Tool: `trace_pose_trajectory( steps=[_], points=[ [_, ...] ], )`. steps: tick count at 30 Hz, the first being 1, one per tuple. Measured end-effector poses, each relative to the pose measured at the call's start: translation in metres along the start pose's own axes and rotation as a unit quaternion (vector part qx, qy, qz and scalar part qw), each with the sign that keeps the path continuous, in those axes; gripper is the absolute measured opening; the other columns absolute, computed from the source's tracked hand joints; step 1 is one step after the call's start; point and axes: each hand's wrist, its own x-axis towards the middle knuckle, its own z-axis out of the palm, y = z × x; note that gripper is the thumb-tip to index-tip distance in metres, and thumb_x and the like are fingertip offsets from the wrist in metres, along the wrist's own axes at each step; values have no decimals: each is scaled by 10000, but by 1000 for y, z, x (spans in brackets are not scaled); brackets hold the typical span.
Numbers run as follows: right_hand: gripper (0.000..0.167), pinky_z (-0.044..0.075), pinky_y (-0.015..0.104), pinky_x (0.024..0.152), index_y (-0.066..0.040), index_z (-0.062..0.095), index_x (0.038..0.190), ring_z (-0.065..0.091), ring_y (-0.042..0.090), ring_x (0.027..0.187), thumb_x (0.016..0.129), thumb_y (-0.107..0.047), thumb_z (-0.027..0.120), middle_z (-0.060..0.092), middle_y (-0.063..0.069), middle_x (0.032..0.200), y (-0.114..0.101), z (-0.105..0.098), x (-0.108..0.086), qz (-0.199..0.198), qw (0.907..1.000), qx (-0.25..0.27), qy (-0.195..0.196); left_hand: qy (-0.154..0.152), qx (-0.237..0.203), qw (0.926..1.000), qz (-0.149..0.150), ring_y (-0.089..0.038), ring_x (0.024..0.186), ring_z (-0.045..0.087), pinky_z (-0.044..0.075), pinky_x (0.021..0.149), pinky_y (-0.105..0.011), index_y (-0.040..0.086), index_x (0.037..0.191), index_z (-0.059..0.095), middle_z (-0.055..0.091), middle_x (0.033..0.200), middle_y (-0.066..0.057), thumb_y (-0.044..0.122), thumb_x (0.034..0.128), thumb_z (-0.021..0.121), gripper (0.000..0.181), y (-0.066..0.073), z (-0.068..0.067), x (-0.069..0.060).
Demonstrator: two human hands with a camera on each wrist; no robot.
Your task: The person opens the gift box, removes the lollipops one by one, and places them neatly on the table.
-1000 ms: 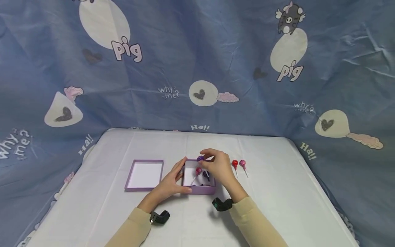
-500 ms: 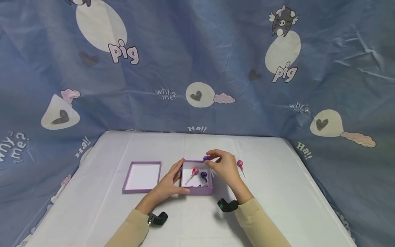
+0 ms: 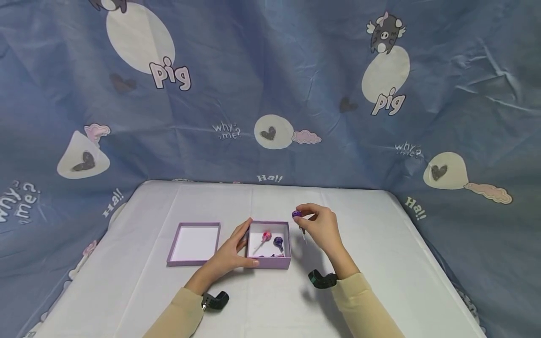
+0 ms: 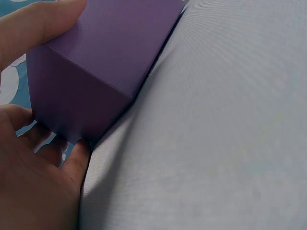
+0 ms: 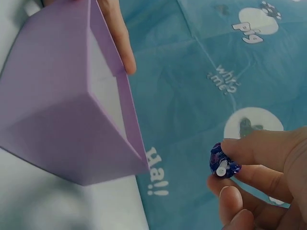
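My left hand (image 3: 229, 252) holds a purple open-topped box (image 3: 272, 263) at its left side, thumb on the front wall and fingers along the left wall. In the left wrist view the thumb and fingers lie against the box's outside (image 4: 115, 43). Inside are a pink-red lollipop (image 3: 266, 236), a dark purple lollipop (image 3: 278, 241), and others partly hidden behind the front wall. To the right of the box and above the table, my right hand (image 3: 324, 228) pinches another purple lollipop (image 3: 297, 213) by its wrapped head (image 5: 217, 155); its stick points down.
A purple-rimmed lid (image 3: 170, 253), white inside, lies on the white table (image 3: 401, 277) left of the box. Behind the table hangs a blue printed cloth (image 3: 211, 94).
My right hand has moved right with the purple lollipop, from over the box to beside it. The red and pink lollipops on the table are now out of sight behind that hand.
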Motion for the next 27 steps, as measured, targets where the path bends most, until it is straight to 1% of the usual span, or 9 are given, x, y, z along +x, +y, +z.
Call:
trace_pose_trajectory(
  steps=[3, 8, 10, 15, 21, 24, 27],
  points=[
    [243, 552, 332, 610, -172, 783, 1067, 648, 194, 733, 833, -216, 828, 736, -56, 897, 4, -4, 1, 49, 10000, -9, 23, 16, 12, 10000, -4, -230, 1514, 150, 246, 1190, -324, 303, 1626, 137, 89, 1673, -21, 187, 705, 940, 1228, 0, -1, 0],
    [223, 553, 343, 619, -211, 778, 1057, 647, 188, 753, 842, -243, 823, 733, -70, 905, 10, -10, 2, 195, 9998, -41, 61, 32, 18, 10000, -17, -243, 1516, 142, 242, 1190, -328, 297, 1627, 136, 84, 1675, -30, 185, 703, 942, 1232, -1, 0, -1],
    [215, 567, 340, 608, -225, 774, 1053, 653, 191, 748, 844, -237, 821, 731, -63, 907, 12, -12, 2, 248, 9997, -13, 73, 26, 33, 10000, -40, -246, 1517, 140, 243, 1191, -332, 304, 1627, 133, 79, 1676, -30, 191, 706, 940, 1229, -1, 0, -1],
    [228, 584, 329, 545, -187, 769, 1077, 687, 218, 723, 854, -211, 813, 732, -23, 916, 17, -19, 4, 319, 9994, 95, 62, 20, 79, 9999, -105, -222, 1514, 152, 251, 1193, -329, 336, 1621, 132, 85, 1674, -6, 204, 713, 935, 1219, -1, 0, -1],
    [237, 565, 344, 609, -188, 768, 1093, 680, 188, 759, 864, -236, 804, 737, -26, 933, 20, -28, 6, 220, 9996, -154, 110, 20, 91, 9999, -133, -188, 1512, 152, 252, 1193, -316, 361, 1615, 133, 88, 1673, 17, 215, 713, 936, 1217, 1, 0, -1],
    [241, 572, 352, 605, -188, 766, 1100, 676, 180, 760, 868, -245, 800, 736, -22, 941, 24, -32, 7, 212, 9995, -203, 104, 16, 102, 9999, -137, -163, 1509, 144, 253, 1190, -298, 375, 1611, 133, 86, 1671, 31, 217, 709, 938, 1220, 1, 0, -1],
    [238, 589, 334, 601, -187, 763, 1102, 680, 184, 749, 873, -241, 798, 734, -13, 943, 28, -36, 8, 273, 9994, -195, 99, 12, 105, 9999, -110, -158, 1509, 139, 250, 1192, -300, 381, 1610, 135, 85, 1671, 33, 218, 711, 937, 1216, 0, -1, 0]
  ],
)
